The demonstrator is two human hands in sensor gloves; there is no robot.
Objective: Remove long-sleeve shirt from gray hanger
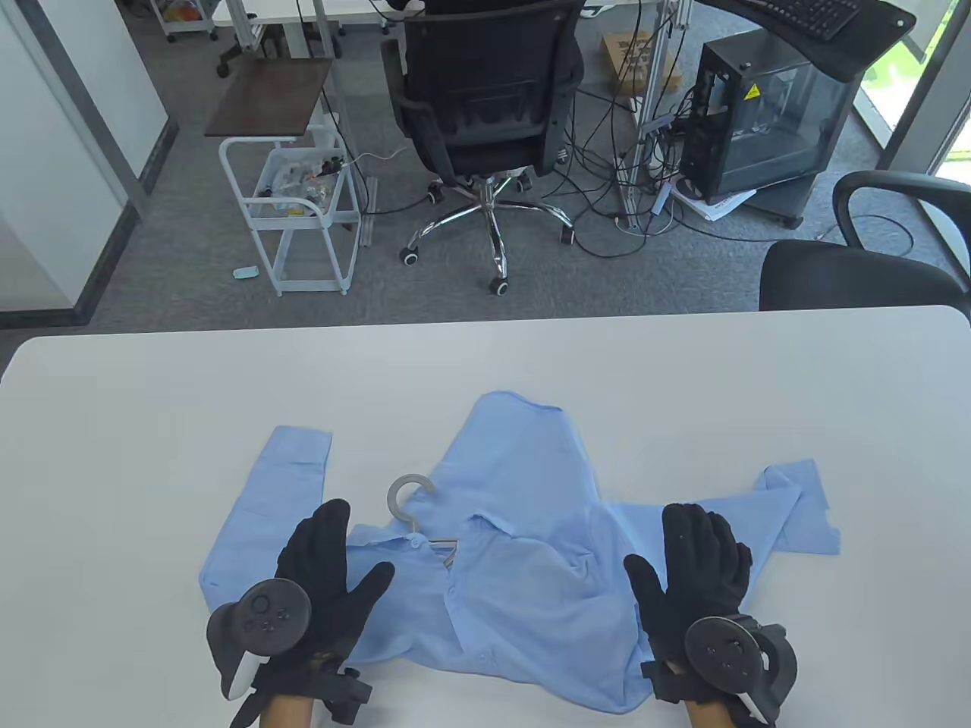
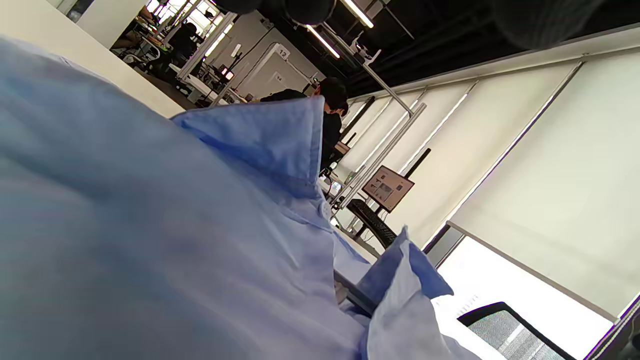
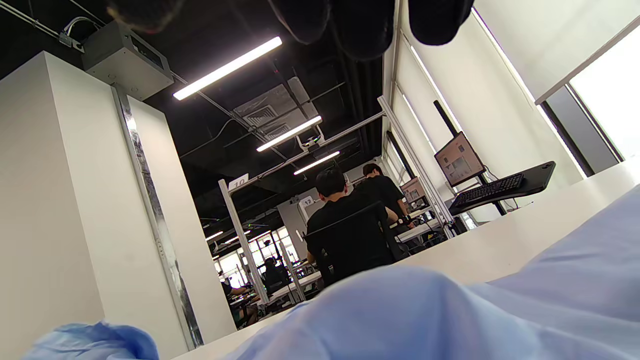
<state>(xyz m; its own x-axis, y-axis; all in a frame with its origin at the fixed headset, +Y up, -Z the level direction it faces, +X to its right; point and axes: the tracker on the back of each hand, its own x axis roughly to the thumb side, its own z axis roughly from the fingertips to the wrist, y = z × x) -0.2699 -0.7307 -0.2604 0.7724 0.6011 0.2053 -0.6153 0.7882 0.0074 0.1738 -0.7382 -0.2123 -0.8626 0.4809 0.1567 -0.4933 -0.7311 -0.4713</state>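
Observation:
A light blue long-sleeve shirt (image 1: 531, 546) lies crumpled on the white table (image 1: 152, 425), sleeves spread left and right. The gray hanger (image 1: 406, 500) is inside it; its hook sticks out by the collar and a bit of its bar shows at the neck opening. My left hand (image 1: 326, 576) rests flat and open on the shirt's left shoulder, just below the hook. My right hand (image 1: 694, 569) rests flat and open on the right side of the shirt. The shirt fills the left wrist view (image 2: 150, 225), collar raised, and the bottom of the right wrist view (image 3: 450, 320).
Office chairs (image 1: 485, 114), a white cart (image 1: 303, 205) and a computer case (image 1: 758, 114) stand on the floor beyond the table's far edge. A black chair (image 1: 857, 273) stands at the table's far right corner.

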